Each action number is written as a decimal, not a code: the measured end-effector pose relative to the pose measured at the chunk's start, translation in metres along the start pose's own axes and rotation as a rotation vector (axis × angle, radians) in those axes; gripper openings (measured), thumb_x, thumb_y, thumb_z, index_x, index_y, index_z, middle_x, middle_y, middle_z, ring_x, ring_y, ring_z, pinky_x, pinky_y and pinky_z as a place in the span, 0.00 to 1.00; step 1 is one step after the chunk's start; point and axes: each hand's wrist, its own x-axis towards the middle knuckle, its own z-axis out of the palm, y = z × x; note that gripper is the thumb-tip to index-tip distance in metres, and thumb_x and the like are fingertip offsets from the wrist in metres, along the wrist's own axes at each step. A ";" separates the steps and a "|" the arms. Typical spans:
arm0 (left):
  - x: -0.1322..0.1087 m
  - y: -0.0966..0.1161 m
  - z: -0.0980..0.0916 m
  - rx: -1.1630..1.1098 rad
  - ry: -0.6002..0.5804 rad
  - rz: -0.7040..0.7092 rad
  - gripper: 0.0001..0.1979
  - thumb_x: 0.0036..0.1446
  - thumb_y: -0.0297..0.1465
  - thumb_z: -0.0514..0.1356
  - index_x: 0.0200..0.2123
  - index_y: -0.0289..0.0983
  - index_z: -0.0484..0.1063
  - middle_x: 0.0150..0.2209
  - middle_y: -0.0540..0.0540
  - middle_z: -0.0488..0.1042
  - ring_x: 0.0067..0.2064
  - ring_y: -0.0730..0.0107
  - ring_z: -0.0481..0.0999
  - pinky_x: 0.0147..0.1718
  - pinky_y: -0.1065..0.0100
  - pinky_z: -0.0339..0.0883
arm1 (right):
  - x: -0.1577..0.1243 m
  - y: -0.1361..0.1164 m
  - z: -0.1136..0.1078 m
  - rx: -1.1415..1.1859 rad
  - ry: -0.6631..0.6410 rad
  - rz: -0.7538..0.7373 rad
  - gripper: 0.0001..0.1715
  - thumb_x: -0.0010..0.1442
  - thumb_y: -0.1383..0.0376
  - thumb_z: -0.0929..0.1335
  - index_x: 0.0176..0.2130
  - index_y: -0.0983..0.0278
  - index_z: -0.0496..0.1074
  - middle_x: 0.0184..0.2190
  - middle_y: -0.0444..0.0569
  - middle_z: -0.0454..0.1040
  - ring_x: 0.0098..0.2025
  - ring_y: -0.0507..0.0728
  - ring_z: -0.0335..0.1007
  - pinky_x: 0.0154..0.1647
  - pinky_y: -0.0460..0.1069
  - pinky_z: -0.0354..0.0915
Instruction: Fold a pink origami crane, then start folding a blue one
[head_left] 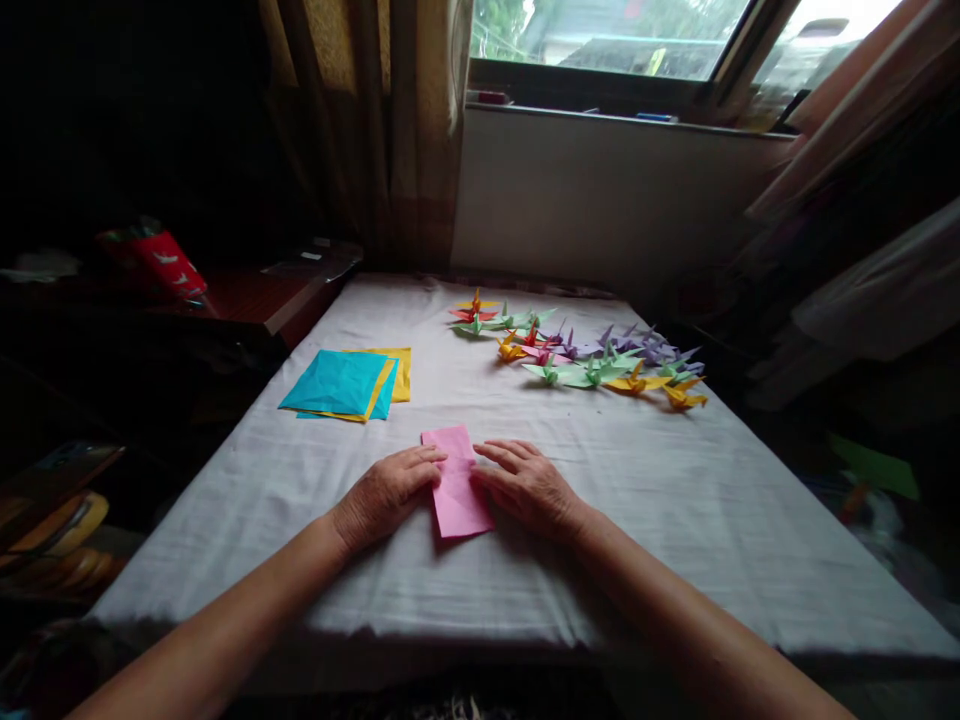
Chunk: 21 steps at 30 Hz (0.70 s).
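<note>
Pressing down w/ palms spread flat, left hand (390,492) & right hand (527,487) pin the folded pink paper (456,505) at 6 o'clock on the worktop (675,500), prob. so it can't slip. Spare sheets (341,385) sit at 10 o'clock and the paper cranes (592,360) at 1 o'clock, clear of both hands.

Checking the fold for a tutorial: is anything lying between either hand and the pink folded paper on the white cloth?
Nothing visible: the left hand and right hand both rest directly on the pink folded paper.
</note>
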 end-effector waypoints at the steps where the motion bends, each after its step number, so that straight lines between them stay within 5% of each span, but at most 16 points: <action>1: 0.000 0.003 -0.001 0.004 0.006 -0.014 0.09 0.64 0.25 0.53 0.41 0.38 0.73 0.53 0.40 0.76 0.57 0.64 0.74 0.55 0.60 0.71 | 0.001 -0.001 -0.001 0.014 -0.021 0.002 0.19 0.64 0.69 0.64 0.52 0.60 0.75 0.56 0.55 0.74 0.57 0.61 0.69 0.56 0.58 0.65; 8: 0.000 0.020 -0.007 0.253 -0.060 -0.093 0.06 0.62 0.28 0.57 0.37 0.38 0.74 0.38 0.43 0.77 0.42 0.58 0.75 0.43 0.57 0.72 | 0.001 -0.003 -0.005 0.145 -0.065 0.013 0.22 0.62 0.70 0.63 0.54 0.60 0.73 0.56 0.54 0.74 0.57 0.60 0.68 0.56 0.58 0.64; 12: -0.002 0.018 -0.006 0.203 -0.015 -0.160 0.07 0.62 0.27 0.56 0.37 0.39 0.74 0.37 0.45 0.77 0.40 0.60 0.74 0.41 0.60 0.69 | -0.002 -0.001 -0.002 0.223 -0.040 0.054 0.20 0.63 0.64 0.65 0.54 0.60 0.72 0.58 0.54 0.72 0.59 0.62 0.66 0.58 0.58 0.63; 21: 0.007 0.009 -0.006 0.119 0.032 -0.322 0.09 0.64 0.33 0.56 0.32 0.38 0.72 0.41 0.43 0.76 0.44 0.59 0.73 0.46 0.58 0.68 | 0.031 -0.006 0.015 0.240 0.037 0.408 0.07 0.62 0.62 0.68 0.33 0.60 0.75 0.54 0.51 0.76 0.63 0.66 0.62 0.60 0.63 0.58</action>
